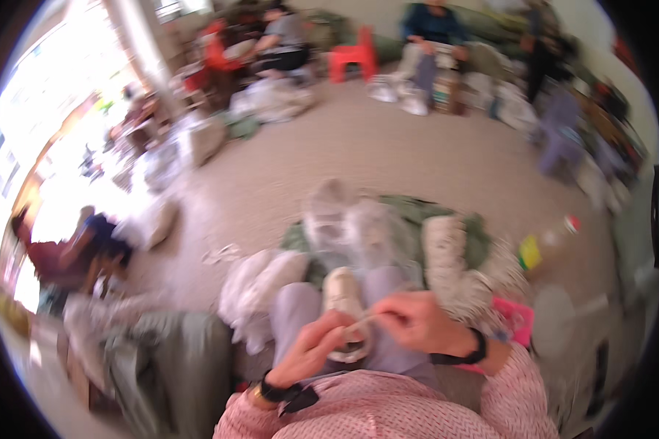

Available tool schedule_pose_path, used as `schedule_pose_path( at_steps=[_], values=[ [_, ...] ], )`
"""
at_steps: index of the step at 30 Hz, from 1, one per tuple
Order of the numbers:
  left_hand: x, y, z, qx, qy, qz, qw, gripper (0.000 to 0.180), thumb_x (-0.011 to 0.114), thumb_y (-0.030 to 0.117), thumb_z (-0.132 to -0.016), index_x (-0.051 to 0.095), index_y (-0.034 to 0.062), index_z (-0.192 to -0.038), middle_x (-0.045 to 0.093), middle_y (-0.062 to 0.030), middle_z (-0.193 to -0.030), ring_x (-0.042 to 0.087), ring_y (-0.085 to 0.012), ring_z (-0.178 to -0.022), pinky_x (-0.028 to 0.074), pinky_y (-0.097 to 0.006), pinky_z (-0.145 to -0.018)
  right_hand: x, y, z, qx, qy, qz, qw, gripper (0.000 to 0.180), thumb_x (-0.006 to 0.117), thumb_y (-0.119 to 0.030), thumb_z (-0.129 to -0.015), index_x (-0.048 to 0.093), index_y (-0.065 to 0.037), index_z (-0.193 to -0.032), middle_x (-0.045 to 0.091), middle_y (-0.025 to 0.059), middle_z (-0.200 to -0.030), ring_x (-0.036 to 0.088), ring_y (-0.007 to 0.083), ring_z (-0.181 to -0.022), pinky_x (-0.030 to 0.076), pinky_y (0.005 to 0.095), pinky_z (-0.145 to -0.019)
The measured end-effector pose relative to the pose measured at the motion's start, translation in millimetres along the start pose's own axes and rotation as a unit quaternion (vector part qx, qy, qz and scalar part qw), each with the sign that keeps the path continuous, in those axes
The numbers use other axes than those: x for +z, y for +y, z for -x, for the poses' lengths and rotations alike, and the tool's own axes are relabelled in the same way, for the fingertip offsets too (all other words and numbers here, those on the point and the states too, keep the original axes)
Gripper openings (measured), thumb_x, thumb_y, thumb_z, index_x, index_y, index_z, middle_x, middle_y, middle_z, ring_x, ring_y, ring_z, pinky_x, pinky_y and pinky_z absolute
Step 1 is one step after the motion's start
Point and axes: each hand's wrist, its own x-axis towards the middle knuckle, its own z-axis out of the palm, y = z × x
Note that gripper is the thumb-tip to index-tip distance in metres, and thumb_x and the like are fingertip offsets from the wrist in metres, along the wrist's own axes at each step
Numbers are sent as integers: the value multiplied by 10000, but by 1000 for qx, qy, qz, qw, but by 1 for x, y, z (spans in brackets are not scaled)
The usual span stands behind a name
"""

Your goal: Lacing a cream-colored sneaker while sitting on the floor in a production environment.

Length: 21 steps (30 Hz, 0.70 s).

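Between my knees rests a cream shoe (342, 289), toe pointing away from me and its opening towards my body. My left hand (313, 350) is closed in a pinch at the shoe's left side. A pale shoelace (361, 323) runs from its fingertips over the shoe to my right hand (421, 320). That hand is raised just right of the shoe, fingers pinched on the lace. Motion blur hides the lace's ends and the shoe's eyelets. Past my knees, clear plastic covers pale shoes (333, 216) on a green cloth (406, 212).
Right of my knees lie a cream bundle of cords (444, 252), a pink tray (521, 322) and a yellow-labelled bottle (542, 249). White plastic bags (260, 293) and a grey-green sack (168, 366) sit left. Several people work farther off, near a red chair (353, 57).
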Motion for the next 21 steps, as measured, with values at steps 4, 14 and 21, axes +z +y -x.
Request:
schedule_pose_path(
  at_steps=[4,14,21],
  values=[
    [-3,2,-2,40,-11,7,999,282,465,244,-1108,629,14,-1119,613,-34,-1006,540,-135,-957,445,-291,-885,-29,17,14,72,97,70,990,30,671,7,-884,680,3,-855,656,89,-714,600,147,-598,470,296,-573],
    [-24,1,19,49,15,89,995,412,435,384,-1118,654,35,-1115,627,16,-1012,476,-90,-897,373,-264,-787,-111,162,104,199,204,140,948,100,614,-53,-974,600,3,-893,520,4,-739,456,61,-677,388,253,-588],
    [-32,9,30,66,44,108,991,406,436,385,-1117,673,57,-1091,647,27,-995,469,-77,-866,360,-251,-784,-150,268,176,227,243,179,926,127,592,-51,-988,550,7,-884,484,2,-770,449,76,-705,398,253,-612]
  ],
)
